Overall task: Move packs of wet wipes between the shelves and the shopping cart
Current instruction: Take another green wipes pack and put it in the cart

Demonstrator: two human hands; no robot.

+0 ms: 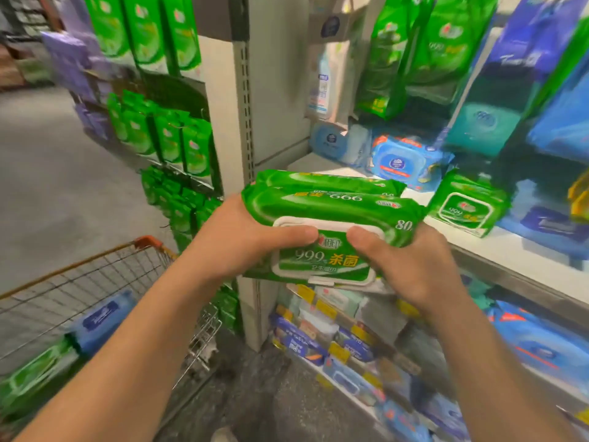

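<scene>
Both hands clasp one bundle of green wet-wipe packs (331,218); the left hand (242,237) wraps the bundle's left end with its thumb laid across the white flip lid, and the right hand (404,260) holds the right end, its thumb pressed on the same lid, so each grip is closed on the bundle. At least two packs make up the bundle, one stacked behind the other; it is held in the air in front of the white shelf (510,250), just left of a single green pack (465,207) that stands on that shelf; a blue pack (404,161) lies further back on the same board. Down at the left stands the wire shopping cart (105,269) with an orange rim; inside it lie a blue wipes pack (102,320) and, nearer the corner of the view, a green wipes pack (35,374). Green pouches (178,145) hang on the rack beyond the cart; the lower shelves hold more packs, too blurred to name.
</scene>
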